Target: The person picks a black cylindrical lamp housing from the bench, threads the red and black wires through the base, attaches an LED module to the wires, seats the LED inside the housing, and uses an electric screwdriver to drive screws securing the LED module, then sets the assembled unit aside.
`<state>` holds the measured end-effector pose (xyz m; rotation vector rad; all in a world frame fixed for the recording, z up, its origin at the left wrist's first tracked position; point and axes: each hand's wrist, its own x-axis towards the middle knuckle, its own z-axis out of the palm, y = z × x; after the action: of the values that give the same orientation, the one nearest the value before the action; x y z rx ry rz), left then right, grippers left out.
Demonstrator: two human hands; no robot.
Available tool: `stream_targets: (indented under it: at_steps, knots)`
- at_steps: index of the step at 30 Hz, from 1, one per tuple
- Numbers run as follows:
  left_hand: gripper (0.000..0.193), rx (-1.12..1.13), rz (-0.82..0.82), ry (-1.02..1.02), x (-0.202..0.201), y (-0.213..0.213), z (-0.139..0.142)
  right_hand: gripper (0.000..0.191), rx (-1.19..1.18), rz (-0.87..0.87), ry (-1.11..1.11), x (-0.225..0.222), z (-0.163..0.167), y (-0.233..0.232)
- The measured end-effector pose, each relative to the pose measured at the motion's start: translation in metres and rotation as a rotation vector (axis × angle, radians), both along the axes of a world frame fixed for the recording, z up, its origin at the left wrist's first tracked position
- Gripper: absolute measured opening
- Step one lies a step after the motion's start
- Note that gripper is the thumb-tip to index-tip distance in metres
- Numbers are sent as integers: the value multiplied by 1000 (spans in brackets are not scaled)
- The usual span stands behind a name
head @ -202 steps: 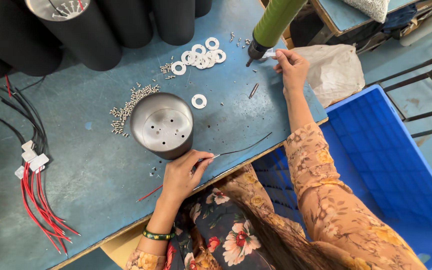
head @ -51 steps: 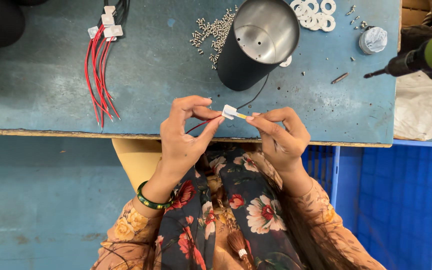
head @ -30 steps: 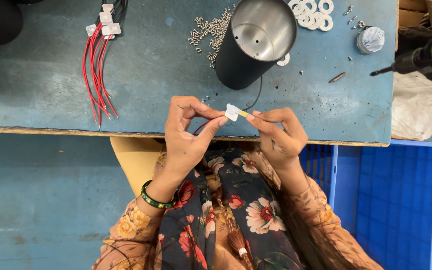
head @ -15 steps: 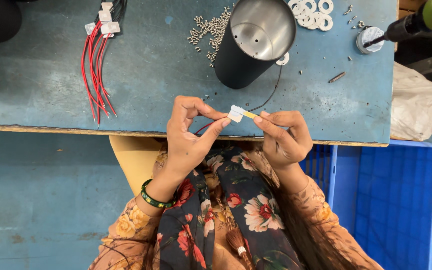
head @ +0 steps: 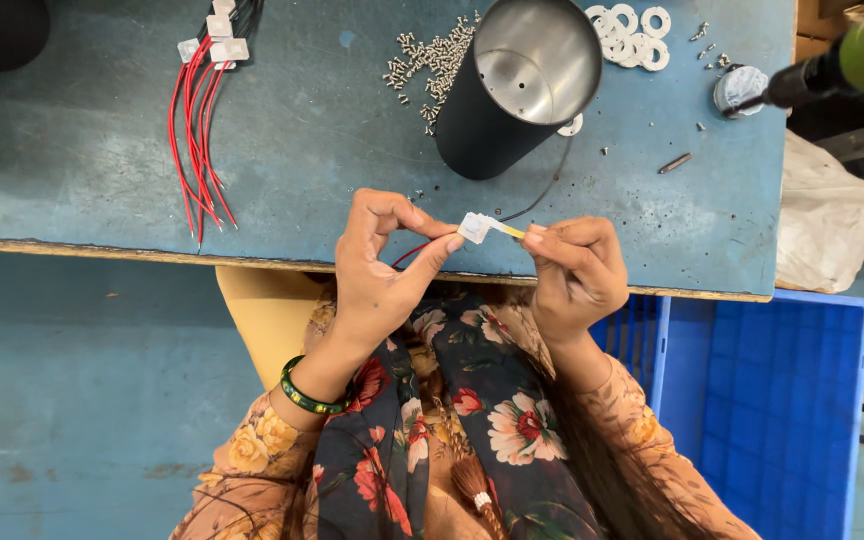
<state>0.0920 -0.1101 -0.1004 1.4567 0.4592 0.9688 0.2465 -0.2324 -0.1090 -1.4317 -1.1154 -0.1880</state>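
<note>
**A:** Why are both hands bunched up at the near edge of the tabletop [head: 102, 180]?

**B:** It looks like fine work held close. The left hand [head: 382, 270] has its grip closed on a small white connector [head: 473, 227], pinched between thumb and forefinger. The right hand [head: 577, 270] has its grip closed on a thin yellowish piece [head: 508, 230], whose tip meets the connector's side. Holding the two end to end lines them up, as I judge it.

**A:** And the connector sits where, exactly?

**B:** In the air between the hands, just above the tabletop's front edge, not resting on it. A red wire [head: 410, 253] runs from under the left fingers, and a dark wire [head: 542, 195] leads back toward the black cylinder [head: 512, 90], which stands tilted on the tabletop with its metal inside showing.

**A:** The rest looks sorted into groups.

**B:** Yes: loose screws [head: 430, 65] just beside the cylinder, white rings [head: 632, 20] farther right, a bundle of red wires [head: 197, 130] with white plugs to the left, all within reach. A green-handled tool [head: 842, 65] hangs in at the upper right.

**A:** What can't you make out?

**B:** Whether the yellowish piece is a wire end or a terminal, and whether it is already inside the connector. The tool is cut off by the frame, and the right palm hides its other fingers.
</note>
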Motion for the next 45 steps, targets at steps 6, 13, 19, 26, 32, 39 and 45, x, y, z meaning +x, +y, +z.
stream_targets:
  at_steps: [6,13,19,26,32,39,45]
  knots:
    - [39,10,8,-9,-1,2,-1,17,-23,11,-48,-2,-1,-1]
    - [40,-33,-1,-37,4,0,-2,18,22,-43,-187,-2,5,5]
    - [40,-134,-26,-130,7,-4,-5,25,-19,-42,-314,-3,5,4]
    - [42,-139,14,-232,8,-5,-12,26,-39,-11,-325,-6,2,-5]
    - [42,-153,6,-236,3,-1,-16,23,-37,5,-290,-7,4,-8]
    - [42,-93,25,-184,-1,-3,-17,19,-12,2,-194,-5,10,-6]
    - [42,-80,6,-139,-2,-5,-16,19,10,16,-115,-6,13,-5]
